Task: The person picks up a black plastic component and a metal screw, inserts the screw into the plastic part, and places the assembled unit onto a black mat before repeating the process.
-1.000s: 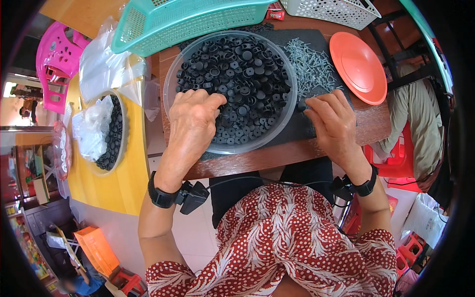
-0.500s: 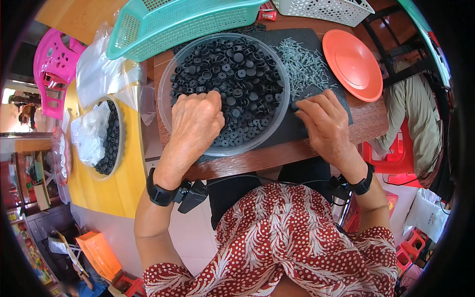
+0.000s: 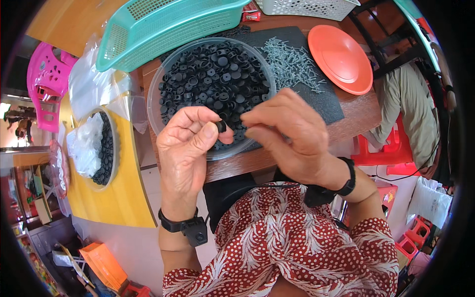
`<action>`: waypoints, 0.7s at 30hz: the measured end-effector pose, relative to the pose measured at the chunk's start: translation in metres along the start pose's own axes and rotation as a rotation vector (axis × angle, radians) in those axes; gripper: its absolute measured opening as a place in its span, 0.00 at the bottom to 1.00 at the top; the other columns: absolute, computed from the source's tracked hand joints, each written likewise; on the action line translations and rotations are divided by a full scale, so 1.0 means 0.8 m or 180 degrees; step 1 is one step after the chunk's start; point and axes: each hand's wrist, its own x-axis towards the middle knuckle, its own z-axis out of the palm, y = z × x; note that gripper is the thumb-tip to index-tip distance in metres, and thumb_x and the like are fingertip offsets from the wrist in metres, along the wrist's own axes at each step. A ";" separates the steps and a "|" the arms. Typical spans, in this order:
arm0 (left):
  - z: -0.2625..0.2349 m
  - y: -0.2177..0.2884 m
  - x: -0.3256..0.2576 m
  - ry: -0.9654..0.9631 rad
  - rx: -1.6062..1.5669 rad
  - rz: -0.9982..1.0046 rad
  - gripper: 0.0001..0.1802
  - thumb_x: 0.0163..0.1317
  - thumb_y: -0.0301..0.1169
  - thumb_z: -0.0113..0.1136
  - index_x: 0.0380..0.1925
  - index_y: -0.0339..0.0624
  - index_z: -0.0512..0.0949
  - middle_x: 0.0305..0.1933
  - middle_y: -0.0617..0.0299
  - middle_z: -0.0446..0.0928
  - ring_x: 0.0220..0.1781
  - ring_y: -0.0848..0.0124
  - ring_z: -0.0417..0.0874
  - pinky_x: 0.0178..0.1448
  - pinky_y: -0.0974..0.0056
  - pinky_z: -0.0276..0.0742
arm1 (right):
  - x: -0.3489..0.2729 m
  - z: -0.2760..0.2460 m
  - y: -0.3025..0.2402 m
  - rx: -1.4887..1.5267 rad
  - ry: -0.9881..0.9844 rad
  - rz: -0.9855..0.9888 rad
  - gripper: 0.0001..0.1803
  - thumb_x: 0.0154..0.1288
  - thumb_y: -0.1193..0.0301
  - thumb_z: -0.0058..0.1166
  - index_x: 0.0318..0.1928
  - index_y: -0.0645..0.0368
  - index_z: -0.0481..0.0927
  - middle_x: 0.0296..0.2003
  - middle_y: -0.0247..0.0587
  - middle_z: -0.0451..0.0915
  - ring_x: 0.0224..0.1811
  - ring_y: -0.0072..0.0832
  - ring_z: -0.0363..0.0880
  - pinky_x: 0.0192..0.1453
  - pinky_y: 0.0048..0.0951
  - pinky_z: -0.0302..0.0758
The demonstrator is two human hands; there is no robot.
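Observation:
My left hand (image 3: 188, 143) pinches a small black round rubber cap (image 3: 221, 126) between thumb and forefinger, lifted above the near rim of a clear bowl (image 3: 161, 74) full of the same black caps. My right hand (image 3: 289, 136) is raised right beside it, fingertips pinched together and pointing at the cap; whatever it holds is too small to make out. Behind the right hand a heap of small grey screws (image 3: 292, 62) lies on a black mat (image 3: 326, 101).
A teal basket (image 3: 163, 27) stands behind the bowl, a white basket (image 3: 307, 7) at the back right. An orange plate (image 3: 341, 57) lies right of the mat. On the yellow table (image 3: 123, 198) at left sits a second bowl (image 3: 101, 151) with caps and plastic bags.
Both hands have lifted off the bowl and the mat and come together near the bowl's front rim. The left hand now holds one black cap.

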 end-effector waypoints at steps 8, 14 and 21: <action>0.019 -0.027 -0.012 0.0236 -0.0405 0.0344 0.09 0.58 0.22 0.60 0.38 0.33 0.74 0.37 0.61 0.77 0.38 0.77 0.77 0.45 0.73 0.73 | -0.008 0.023 0.009 0.0062 0.0218 -0.0129 0.12 0.44 0.80 0.63 0.33 0.62 0.80 0.29 0.40 0.79 0.29 0.32 0.74 0.31 0.28 0.69; 0.017 -0.035 -0.012 0.0333 -0.0335 0.0419 0.10 0.58 0.24 0.60 0.38 0.32 0.73 0.38 0.59 0.77 0.38 0.77 0.78 0.45 0.72 0.76 | -0.009 0.022 0.004 0.0075 0.0244 -0.0016 0.12 0.43 0.81 0.62 0.33 0.61 0.80 0.30 0.40 0.78 0.29 0.32 0.74 0.32 0.29 0.69; 0.031 -0.032 -0.019 0.0436 0.0132 0.0784 0.11 0.57 0.21 0.60 0.40 0.30 0.73 0.38 0.56 0.78 0.39 0.74 0.79 0.46 0.72 0.76 | -0.006 0.020 0.003 -0.0169 0.0367 -0.0390 0.14 0.43 0.83 0.60 0.36 0.63 0.79 0.31 0.41 0.77 0.30 0.35 0.74 0.32 0.29 0.71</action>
